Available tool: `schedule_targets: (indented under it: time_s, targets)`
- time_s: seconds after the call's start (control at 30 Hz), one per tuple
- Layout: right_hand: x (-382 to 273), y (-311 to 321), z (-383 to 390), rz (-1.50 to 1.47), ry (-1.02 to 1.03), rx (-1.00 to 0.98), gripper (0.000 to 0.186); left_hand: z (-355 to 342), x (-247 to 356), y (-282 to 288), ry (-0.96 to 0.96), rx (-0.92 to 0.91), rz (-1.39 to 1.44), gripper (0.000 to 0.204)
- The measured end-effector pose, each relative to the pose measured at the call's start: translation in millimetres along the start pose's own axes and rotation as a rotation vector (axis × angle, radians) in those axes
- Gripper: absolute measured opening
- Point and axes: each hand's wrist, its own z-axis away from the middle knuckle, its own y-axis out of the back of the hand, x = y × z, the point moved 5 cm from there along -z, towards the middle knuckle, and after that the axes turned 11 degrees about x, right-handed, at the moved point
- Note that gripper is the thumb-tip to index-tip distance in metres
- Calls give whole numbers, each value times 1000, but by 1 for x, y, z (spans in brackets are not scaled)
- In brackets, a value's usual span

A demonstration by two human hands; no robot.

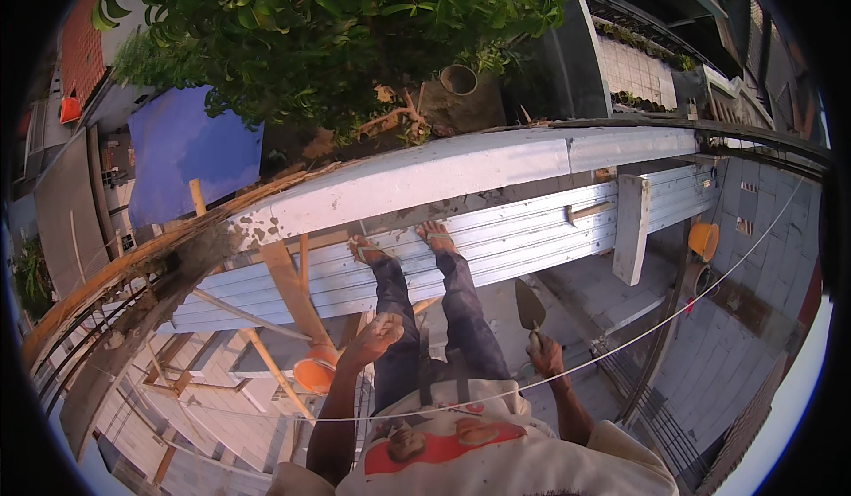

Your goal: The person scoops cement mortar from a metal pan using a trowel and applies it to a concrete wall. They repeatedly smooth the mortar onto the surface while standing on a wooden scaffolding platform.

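Note:
I look straight down at my own legs and bare feet, which stand on a ribbed metal sheet [532, 230] beside a white concrete ledge [425, 177]. My right hand [546, 354] grips the handle of a pointed mason's trowel [530, 306], blade pointing up toward the ledge. My left hand [376, 336] hangs in front of my left thigh with the fingers loosely curled around a small lump of grey mortar. A taut white string [674, 319] crosses in front of my waist.
An orange bucket [316, 372] sits below my left hand among wooden braces [292, 292]. A second orange bucket [704, 241] hangs at the right near a white concrete post [631, 228]. A leafy tree [337, 35] and a blue tarp [186, 150] lie beyond the ledge.

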Motion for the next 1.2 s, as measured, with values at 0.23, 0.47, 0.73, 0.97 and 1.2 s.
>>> schedule_targets:
  time_s: [0.23, 0.47, 0.73, 0.97, 1.2]
  targets:
    - [-50, 6, -63, -148, -449, -288, 21, 59, -144, -7, 316, 320, -210, 79]
    - [-90, -11, -96, -199, -517, -473, 21, 62, -159, -14, 322, 325, -107, 82]
    - [-189, -5, -143, -375, -132, -482, 22, 76, -148, 2, 208, 402, -37, 70]
    - [-336, -30, -211, -426, 349, -459, 25, 77, -171, 22, 5, 691, 45, 58]
    - [-473, -94, -232, -484, 111, -746, 19, 84, -236, 12, 15, 794, 93, 46]
